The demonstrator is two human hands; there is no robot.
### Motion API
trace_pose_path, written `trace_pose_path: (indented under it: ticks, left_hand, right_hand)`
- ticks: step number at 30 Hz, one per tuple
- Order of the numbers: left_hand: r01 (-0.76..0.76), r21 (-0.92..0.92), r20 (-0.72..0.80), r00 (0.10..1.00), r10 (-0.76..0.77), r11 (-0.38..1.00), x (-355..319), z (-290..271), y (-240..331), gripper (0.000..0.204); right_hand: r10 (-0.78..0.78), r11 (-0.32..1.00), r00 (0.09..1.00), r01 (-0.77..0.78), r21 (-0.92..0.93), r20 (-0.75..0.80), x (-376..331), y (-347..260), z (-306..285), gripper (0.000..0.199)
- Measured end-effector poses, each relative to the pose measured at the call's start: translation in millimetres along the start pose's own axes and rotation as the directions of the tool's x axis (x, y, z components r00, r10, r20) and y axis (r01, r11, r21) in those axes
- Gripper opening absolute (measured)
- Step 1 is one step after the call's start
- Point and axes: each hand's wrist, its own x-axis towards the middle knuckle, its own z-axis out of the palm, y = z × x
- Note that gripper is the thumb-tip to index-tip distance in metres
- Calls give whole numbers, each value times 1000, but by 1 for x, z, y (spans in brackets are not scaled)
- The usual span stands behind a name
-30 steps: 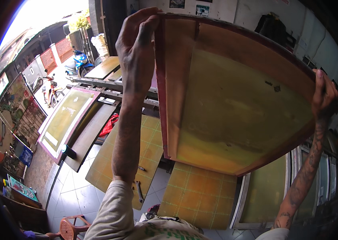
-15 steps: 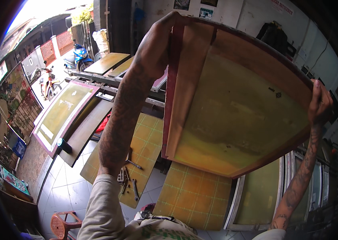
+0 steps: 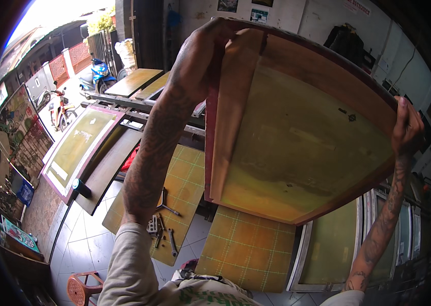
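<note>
A large screen printing frame with dark red edges, brown tape borders and yellow-green mesh is held up tilted in front of me. At its upper left corner my left hand is closed on the frame's edge, some of the fingers hidden. My right hand grips the right edge, thumb up along the rim. Small dark printed marks show on the mesh near its right side. Below the frame lie two yellow-brown boards with green grid lines, a nearer board and a left board.
Wrenches and other metal tools lie on the left grid board. Another screen frame and a dark can rest at the left. Several framed screens lean at lower right. A red-brown stool stands at lower left; motorbikes are outside.
The frame has shifted slightly left, with both hands still on it. My left hand and forearm have moved a little left and down.
</note>
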Motion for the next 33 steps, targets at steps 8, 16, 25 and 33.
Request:
trace_pose_path:
  ticks: [8,16,25,33]
  left_hand:
    - [-445,242,-77,877,474,862,-15,1,-24,36]
    - [-498,850,84,444,892,168,-31,7,-54,43]
    - [-421,887,25,454,890,190,-28,21,-48,44]
    - [-396,884,-38,465,885,246,-21,29,-57,39]
  right_hand:
    - [-58,998,998,58,-16,-29,-1,5,2,47]
    - [-55,998,998,55,5,3,-2,1,-2,44]
    - [-46,999,998,45,-17,-32,0,3,1,47]
    - [-16,1000,1000,16,4,-18,1,-1,8,47]
